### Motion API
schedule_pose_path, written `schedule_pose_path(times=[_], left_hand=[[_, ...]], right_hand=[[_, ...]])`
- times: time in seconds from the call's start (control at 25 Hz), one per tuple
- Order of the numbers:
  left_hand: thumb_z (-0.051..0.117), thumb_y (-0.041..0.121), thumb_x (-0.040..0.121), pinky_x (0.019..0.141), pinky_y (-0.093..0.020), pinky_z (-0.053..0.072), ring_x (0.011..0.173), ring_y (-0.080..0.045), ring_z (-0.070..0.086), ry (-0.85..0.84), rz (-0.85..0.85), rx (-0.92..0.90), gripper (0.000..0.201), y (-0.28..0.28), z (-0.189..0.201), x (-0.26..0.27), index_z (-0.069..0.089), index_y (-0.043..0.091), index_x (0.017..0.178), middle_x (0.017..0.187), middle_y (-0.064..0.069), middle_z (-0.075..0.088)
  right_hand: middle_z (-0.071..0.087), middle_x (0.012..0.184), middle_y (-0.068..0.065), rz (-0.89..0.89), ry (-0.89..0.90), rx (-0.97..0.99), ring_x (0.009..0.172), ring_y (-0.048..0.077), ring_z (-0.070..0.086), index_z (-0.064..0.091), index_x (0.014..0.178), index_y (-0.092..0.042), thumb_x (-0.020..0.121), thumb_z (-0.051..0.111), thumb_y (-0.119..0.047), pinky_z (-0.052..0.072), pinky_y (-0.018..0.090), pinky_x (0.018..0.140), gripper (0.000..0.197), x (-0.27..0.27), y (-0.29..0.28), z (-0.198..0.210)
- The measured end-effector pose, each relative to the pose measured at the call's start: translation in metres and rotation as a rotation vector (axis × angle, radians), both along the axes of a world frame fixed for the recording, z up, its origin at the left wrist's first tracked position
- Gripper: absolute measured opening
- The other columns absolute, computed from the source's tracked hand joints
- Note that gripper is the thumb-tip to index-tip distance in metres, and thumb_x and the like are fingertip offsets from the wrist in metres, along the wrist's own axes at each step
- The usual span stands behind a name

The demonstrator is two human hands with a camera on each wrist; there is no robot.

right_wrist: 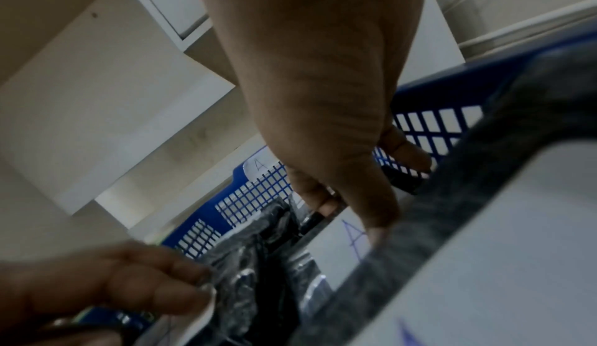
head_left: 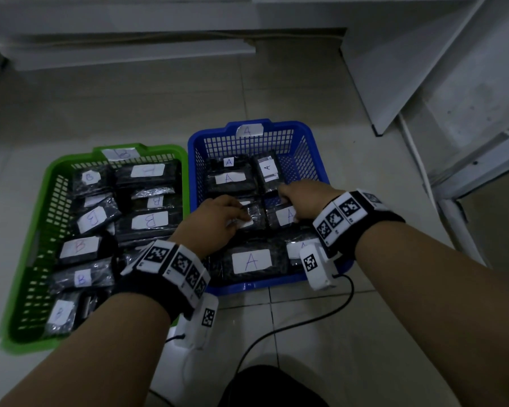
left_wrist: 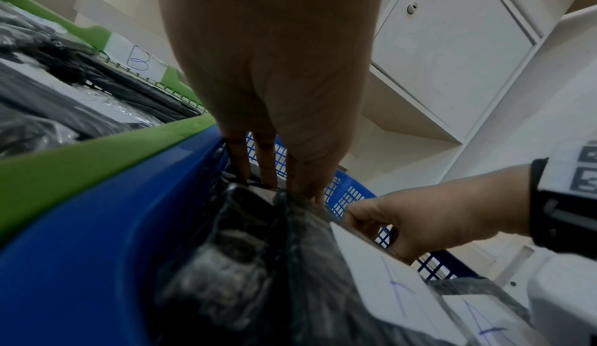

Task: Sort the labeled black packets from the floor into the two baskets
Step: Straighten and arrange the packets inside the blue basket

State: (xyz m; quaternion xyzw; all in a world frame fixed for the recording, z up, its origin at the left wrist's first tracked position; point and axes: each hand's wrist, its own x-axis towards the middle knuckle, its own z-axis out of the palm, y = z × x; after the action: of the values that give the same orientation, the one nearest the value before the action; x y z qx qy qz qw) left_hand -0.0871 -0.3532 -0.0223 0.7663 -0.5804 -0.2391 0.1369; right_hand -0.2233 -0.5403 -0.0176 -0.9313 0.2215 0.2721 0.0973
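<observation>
- Glossy pale floor tiles [head_left: 321, 327] with thin grout lines lie under everything; white flat-panelled cabinets [head_left: 400, 63] stand behind
- Farthest left sits the green rectangular plastic basket with slotted walls [head_left: 27, 254], a paper tag marked B on its far rim; it is packed with crinkly black plastic packets bearing white B labels [head_left: 147, 221], lying flat and overlapping
- Just beside it, rims touching in the left wrist view, stands the blue plastic basket with lattice walls [head_left: 303, 160], tagged A on its far rim and holding black packets with white A labels [head_left: 251, 261]
- The left hand [head_left: 218, 218], wearing a black wrist strap with square-patterned white marker blocks [head_left: 174, 262], reaches into the blue basket; its fingers [left_wrist: 263, 165] curl onto a shiny, wrinkled black packet [head_left: 254, 214] near the basket's middle and pinch its top edge
- The right hand [head_left: 306, 201], strapped the same way, is lower right of that; thumb and bent fingers [right_wrist: 378, 213] clamp the edge of a neighbouring flat black packet with an A label [head_left: 285, 215], which lies inside the blue basket
- Black cables [head_left: 300, 324] trail over the tiles from the white wrist units
</observation>
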Motion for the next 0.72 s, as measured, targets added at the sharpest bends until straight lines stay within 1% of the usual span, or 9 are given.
schedule_pose_path(times=[0.08,0.16,0.28,0.36,0.4,0.44,0.52,0.6,0.72], left_hand=[[0.056,0.021,0.092,0.104,-0.030,0.039,0.118,-0.020,0.051,-0.003,-0.010,0.003,0.027,0.001,0.001,-0.001,0.067,0.023,0.116,0.130,0.002,0.053],[0.054,0.023,0.093,0.103,-0.029,0.038,0.120,-0.019,0.049,-0.014,-0.022,0.029,0.028,0.001,0.003,0.000,0.066,0.024,0.118,0.132,0.002,0.051],[0.054,0.028,0.092,0.103,-0.030,0.039,0.121,-0.019,0.048,-0.025,-0.036,0.048,0.029,0.003,0.007,0.000,0.065,0.024,0.119,0.133,0.002,0.050],[0.060,0.036,0.087,0.100,-0.037,0.042,0.115,-0.020,0.048,-0.026,-0.016,-0.005,0.027,0.005,0.010,-0.004,0.068,0.026,0.111,0.122,0.002,0.051],[0.064,0.042,0.083,0.096,-0.037,0.044,0.110,-0.019,0.047,-0.006,-0.012,-0.016,0.027,0.007,0.013,-0.007,0.068,0.028,0.106,0.115,0.004,0.051],[0.068,0.048,0.077,0.093,-0.035,0.044,0.106,-0.016,0.048,0.035,-0.027,0.018,0.032,0.010,0.016,-0.011,0.066,0.031,0.104,0.110,0.006,0.050],[0.072,0.057,0.068,0.089,-0.031,0.046,0.101,-0.012,0.052,0.093,-0.092,0.184,0.046,0.014,0.020,-0.020,0.060,0.034,0.106,0.107,0.009,0.052],[0.076,0.056,0.064,0.085,-0.030,0.047,0.099,-0.012,0.054,0.094,-0.105,0.267,0.053,0.017,0.023,-0.027,0.057,0.033,0.108,0.107,0.009,0.055],[0.079,0.048,0.065,0.077,-0.024,0.045,0.093,-0.011,0.054,0.132,-0.046,0.215,0.042,0.016,0.029,-0.031,0.057,0.033,0.098,0.104,0.007,0.058]], right_hand=[[0.062,0.112,0.013,0.033,-0.020,-0.047,0.097,0.029,0.060,0.047,0.117,-0.010,0.075,0.075,-0.011,0.045,0.032,0.070,0.050,0.000,0.002,-0.002],[0.061,0.114,0.014,0.001,-0.026,-0.018,0.099,0.028,0.059,0.046,0.119,-0.009,0.076,0.076,-0.014,0.043,0.030,0.071,0.052,0.000,0.002,-0.002],[0.053,0.125,0.011,-0.080,-0.031,0.073,0.112,0.027,0.052,0.046,0.129,-0.012,0.078,0.075,-0.026,0.043,0.030,0.083,0.061,-0.007,0.004,0.011],[0.048,0.123,0.010,-0.144,-0.137,0.082,0.116,0.027,0.046,0.053,0.126,-0.016,0.078,0.074,-0.032,0.043,0.033,0.090,0.054,-0.019,0.012,0.024],[0.048,0.118,0.008,-0.172,-0.165,0.092,0.114,0.025,0.047,0.058,0.119,-0.018,0.078,0.074,-0.034,0.043,0.033,0.089,0.048,-0.026,0.018,0.029],[0.049,0.114,0.006,-0.174,-0.134,0.109,0.110,0.024,0.049,0.060,0.114,-0.019,0.076,0.074,-0.037,0.043,0.032,0.086,0.044,-0.034,0.025,0.033],[0.053,0.115,0.006,-0.120,0.013,0.128,0.107,0.024,0.053,0.059,0.114,-0.018,0.073,0.076,-0.040,0.044,0.031,0.082,0.049,-0.048,0.039,0.035],[0.055,0.118,0.008,-0.109,0.035,0.110,0.105,0.025,0.054,0.055,0.116,-0.014,0.074,0.076,-0.039,0.043,0.031,0.079,0.053,-0.057,0.049,0.035],[0.058,0.116,0.010,-0.165,-0.033,0.115,0.091,0.021,0.049,0.050,0.116,-0.010,0.081,0.071,-0.031,0.038,0.029,0.065,0.046,-0.060,0.048,0.041]])
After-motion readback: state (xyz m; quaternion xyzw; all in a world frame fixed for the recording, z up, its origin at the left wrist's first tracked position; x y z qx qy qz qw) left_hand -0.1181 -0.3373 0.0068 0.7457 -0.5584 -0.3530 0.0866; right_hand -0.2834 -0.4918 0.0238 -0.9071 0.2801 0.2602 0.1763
